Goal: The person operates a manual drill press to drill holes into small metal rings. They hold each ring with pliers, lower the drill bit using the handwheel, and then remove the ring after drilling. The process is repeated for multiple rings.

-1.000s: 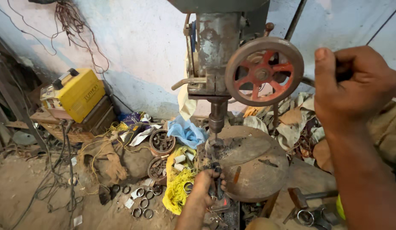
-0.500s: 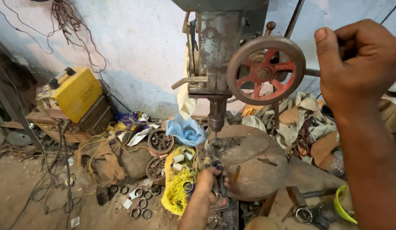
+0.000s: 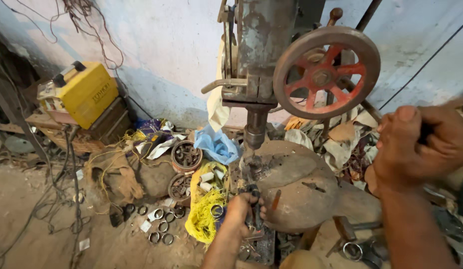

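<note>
My right hand (image 3: pixel 421 144) was clamped round the dark feed handle (image 3: pixel 427 133) beside the spoked wheel (image 3: pixel 326 72). My left hand (image 3: pixel 241 209) gripped a small metal piece (image 3: pixel 254 192) at the edge of the round drill plate (image 3: pixel 296 187), just under the drill tip (image 3: pixel 254 149). Loose rings (image 3: pixel 161 226) lay scattered on the floor (image 3: pixel 42 214).

Pretty clearly a small metalworking workshop, the rough backyard kind. There's an old rusty drill press (image 3: pixel 261 74) with a big red-spoked handwheel (image 3: pixel 326 72) and a round rusted work table (image 3: pixel 301 189) under the spindle. A yellow welding machine (image 3: pixel 84 92) sits on a crate against the stained wall (image 3: pixel 166 50), cables (image 3: pixel 67 164) snake over the dirt floor (image 3: pixel 42 224), and metal rings (image 3: pixel 161 226), rags (image 3: pixel 216 144) and scrap lie everywhere.
</note>
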